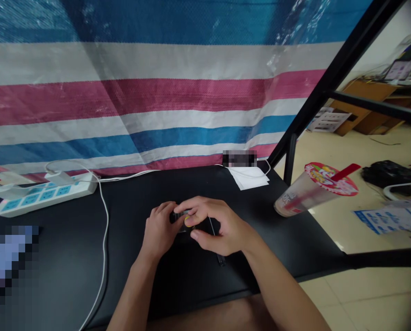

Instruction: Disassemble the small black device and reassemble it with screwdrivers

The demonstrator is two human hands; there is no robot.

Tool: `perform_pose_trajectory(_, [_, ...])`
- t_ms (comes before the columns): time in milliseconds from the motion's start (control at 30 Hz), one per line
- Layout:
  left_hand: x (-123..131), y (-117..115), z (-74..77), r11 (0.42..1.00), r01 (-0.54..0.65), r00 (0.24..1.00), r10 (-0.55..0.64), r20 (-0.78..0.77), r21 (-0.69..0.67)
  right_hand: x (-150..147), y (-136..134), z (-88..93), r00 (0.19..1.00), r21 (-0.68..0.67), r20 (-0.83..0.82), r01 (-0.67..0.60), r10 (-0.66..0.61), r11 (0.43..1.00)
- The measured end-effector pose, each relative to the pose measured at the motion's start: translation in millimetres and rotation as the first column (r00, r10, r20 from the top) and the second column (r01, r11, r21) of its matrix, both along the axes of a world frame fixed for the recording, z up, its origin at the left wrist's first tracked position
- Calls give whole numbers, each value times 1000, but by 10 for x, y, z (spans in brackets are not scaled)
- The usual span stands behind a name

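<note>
The left hand and right hand meet at six o'clock, low over the black worktop, both curled closed around a small dark object. Its shape is mostly hidden by the fingers, though a yellow mark shows beside the right fingertips. The hold is a careful one: the fingertips do the fine work, while both wrists stay low and close together, which keeps the small piece steady. A thin black strip lies just beneath the right hand, its end poking out toward the person. A white cable runs along the worktop at eight o'clock, leading up to a white power strip at ten o'clock. At one o'clock lies a white paper pad, and at two o'clock a plastic drink cup with a red straw stands at the worktop's edge. Beyond hangs a striped woven tarp.
</note>
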State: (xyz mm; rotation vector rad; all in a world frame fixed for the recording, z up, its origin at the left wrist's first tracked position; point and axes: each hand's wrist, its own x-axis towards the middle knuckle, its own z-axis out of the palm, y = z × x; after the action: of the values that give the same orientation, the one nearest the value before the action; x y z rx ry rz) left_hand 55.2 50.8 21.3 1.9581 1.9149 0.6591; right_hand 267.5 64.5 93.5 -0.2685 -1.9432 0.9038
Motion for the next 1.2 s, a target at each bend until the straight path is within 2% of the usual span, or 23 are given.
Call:
perform_pose_trajectory(133, [-27, -3, -42, 999, 34, 999, -34, 2, 13, 11, -32, 42, 999, -67, 49, -8, 11, 998])
perform_pose_trajectory(600, [7, 2, 16, 1000, 4, 1000, -4, 5, 13, 16, 32, 8, 999, -12, 21, 36, -36, 999])
perform_pose_trajectory(833, [16, -3, 49, 1000, 8, 1000, -8, 29, 3, -4, 76, -121, 978, 79, -40, 205, -202, 976])
perform_pose_trajectory(1067, [5, 4, 1, 1000, 2, 1000, -2, 7, 2, 8, -1, 1, 998, 20, -16, 61, -61, 998])
perform_pose_trajectory(1200, [-7, -1, -22, 1000, 13, 1000, -13, 3, 24, -4, -12, 20, 996, -1, 25, 80, -80, 997])
